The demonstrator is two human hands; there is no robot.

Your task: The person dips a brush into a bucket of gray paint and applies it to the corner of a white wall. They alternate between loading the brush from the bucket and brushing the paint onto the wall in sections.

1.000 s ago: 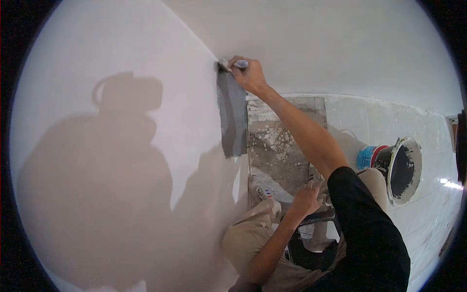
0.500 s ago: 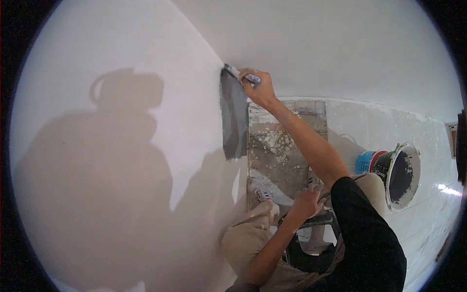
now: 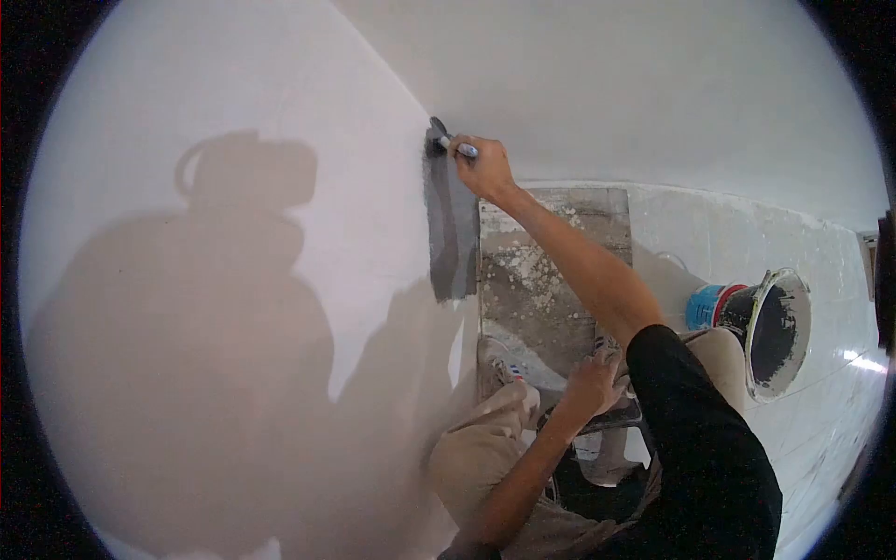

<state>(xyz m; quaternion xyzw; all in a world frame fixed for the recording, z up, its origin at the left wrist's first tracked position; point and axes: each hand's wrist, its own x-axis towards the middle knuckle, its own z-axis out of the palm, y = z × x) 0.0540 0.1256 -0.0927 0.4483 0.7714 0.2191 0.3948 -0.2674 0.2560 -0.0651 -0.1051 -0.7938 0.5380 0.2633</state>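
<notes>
My right hand (image 3: 483, 168) is closed on the handle of a paintbrush (image 3: 464, 147). Dark wet bristles press on the wall at the corner, at the top end of a dark grey painted strip (image 3: 454, 233). The strip runs down the edge of the pale wall (image 3: 373, 187). My left hand (image 3: 590, 387) is held low between my knees, near the front of a dark stool (image 3: 611, 420). Its fingers are curled together; what they hold, if anything, I cannot make out.
A paint-splattered board (image 3: 551, 280) lies on the floor by the wall, under my shoe (image 3: 504, 359). Right of my knee stand a bucket of dark grey paint (image 3: 805, 350) and a blue can (image 3: 702, 308). My shadow covers much of the left wall.
My right hand has shifted slightly left and down with the paintbrush. Its bristles now spread against the wall, and fresh darker paint shows at the strip's top. My left hand stays put.
</notes>
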